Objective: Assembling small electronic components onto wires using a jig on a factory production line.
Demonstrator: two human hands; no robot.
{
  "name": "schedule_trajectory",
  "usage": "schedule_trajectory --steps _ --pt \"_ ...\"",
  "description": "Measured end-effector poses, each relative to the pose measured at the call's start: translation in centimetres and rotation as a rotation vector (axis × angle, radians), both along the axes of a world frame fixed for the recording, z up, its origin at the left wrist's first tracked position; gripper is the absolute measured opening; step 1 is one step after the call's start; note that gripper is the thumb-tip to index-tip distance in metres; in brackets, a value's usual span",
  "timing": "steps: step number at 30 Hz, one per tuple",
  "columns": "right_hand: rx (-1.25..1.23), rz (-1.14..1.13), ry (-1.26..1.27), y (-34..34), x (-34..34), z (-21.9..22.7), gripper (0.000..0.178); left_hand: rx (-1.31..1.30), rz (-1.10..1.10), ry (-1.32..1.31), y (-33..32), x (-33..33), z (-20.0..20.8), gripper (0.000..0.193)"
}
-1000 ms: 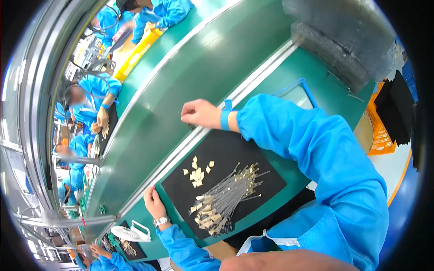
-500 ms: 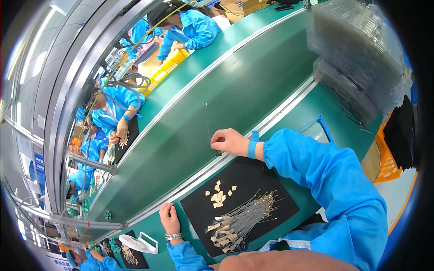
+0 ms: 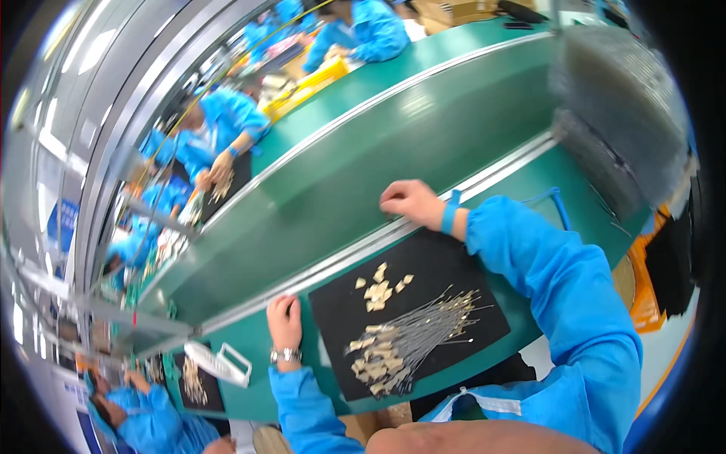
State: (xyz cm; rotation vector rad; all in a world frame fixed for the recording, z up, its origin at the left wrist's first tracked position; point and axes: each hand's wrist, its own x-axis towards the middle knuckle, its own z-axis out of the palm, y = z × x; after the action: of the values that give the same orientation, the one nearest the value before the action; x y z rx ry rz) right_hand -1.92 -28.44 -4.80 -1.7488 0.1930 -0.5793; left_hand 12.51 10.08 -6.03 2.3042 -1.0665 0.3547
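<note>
Right fingers: bunched toward the thumb, though blur hides the tips; I cannot tell whether they pinch anything.
Right hand (image 3: pixel 412 203): hangs over the metal rail (image 3: pixel 340 261) and the edge of the green conveyor belt (image 3: pixel 363 159), with one blue wrist strap (image 3: pixel 451 213) behind it.
Left fingers: loosely curled near the rail; I cannot tell whether anything lies under them.
Left hand (image 3: pixel 284 321): at the tabletop (image 3: pixel 253 329), just beside the mat, wearing one metal-banded watch (image 3: pixel 286 355).
Step in hand: to my eye, a reach to the belt's edge with the right hand, the left idle.
Next move: seems to call for a light fingertip grip, since the cables lie crossed and could snag.
Grey cables (image 3: pixel 427 321): one fanned bundle on the mat, too tangled to count, many with cream flags (image 3: pixel 378 363) at the lower left end.
Loose cream tags (image 3: pixel 378 296): roughly a dozen, some overlapping, on the mat above the bundle.
Black mat (image 3: pixel 423 261): one beneath these things, set aslant.
Left along the tabletop: one white loop-handled object (image 3: pixel 212 363).
Far right: one stack of clear plastic trays (image 3: pixel 620 98), one orange crate (image 3: pixel 645 295).
Across the belt: several blue-sleeved co-workers, one yellow crate (image 3: pixel 310 89).
</note>
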Motion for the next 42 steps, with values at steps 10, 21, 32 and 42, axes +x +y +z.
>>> schedule_trajectory --steps 10,21,32,42 --pt "0.095 0.017 0.048 0.3 -0.1 0.4 0.014 -0.044 0.002 -0.078 -0.7 0.2 -0.1 0.01" --pt "0.147 0.045 0.067 0.2 -0.2 0.2 0.014 -0.077 0.036 -0.044 -1.1 -0.5 -0.2 0.011" --pt "0.117 0.077 0.088 0.0 0.2 0.0 0.011 -0.021 0.064 -0.017 -0.9 -0.2 0.2 0.014" --pt "0.104 0.069 0.067 0.0 -0.1 0.1 0.01 -0.053 0.078 -0.021 -1.2 -0.1 -0.3 0.011"
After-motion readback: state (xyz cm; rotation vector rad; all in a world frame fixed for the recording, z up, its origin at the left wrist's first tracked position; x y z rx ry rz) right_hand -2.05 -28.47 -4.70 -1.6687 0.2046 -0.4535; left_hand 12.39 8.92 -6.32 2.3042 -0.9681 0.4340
